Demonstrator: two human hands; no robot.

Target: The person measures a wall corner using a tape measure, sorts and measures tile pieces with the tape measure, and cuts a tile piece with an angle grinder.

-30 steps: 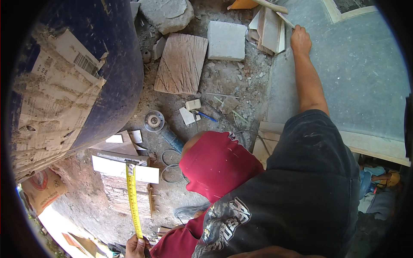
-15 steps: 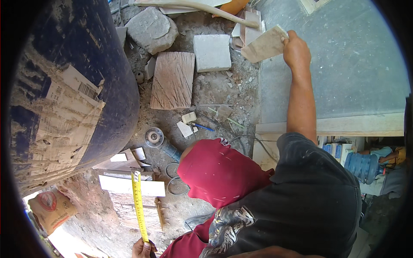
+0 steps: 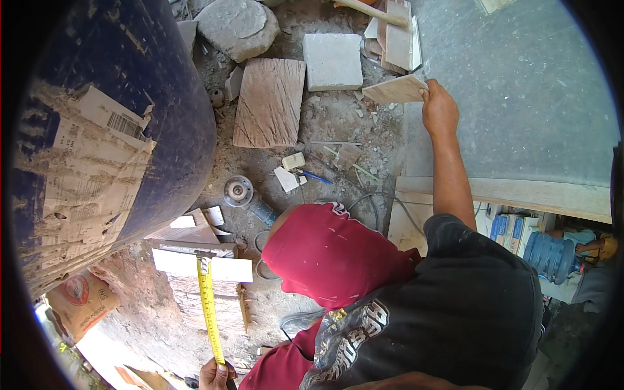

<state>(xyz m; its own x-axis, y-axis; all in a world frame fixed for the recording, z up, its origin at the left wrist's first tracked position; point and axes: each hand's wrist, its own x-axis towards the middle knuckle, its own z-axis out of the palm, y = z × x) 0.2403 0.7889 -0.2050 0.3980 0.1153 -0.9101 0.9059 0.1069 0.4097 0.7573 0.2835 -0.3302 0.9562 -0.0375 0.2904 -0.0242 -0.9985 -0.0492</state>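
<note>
Tile piece (image 3: 394, 90), pale beige, flat, thin, in right hand (image 3: 439, 110).

Two hands show: the left hand (image 3: 216, 375) at the bottom edge, the right hand (image 3: 439, 112) in the upper right. One yellow tape measure (image 3: 208, 305) runs up the lower left. One big blue barrel (image 3: 110, 123) fills the left side. One round stone (image 3: 237, 27) lies at the top, one square grey tile (image 3: 333, 61) beside it. One angle grinder (image 3: 247, 198) sits mid-frame. One blue water jug (image 3: 552, 255) lies at the right edge.
</note>
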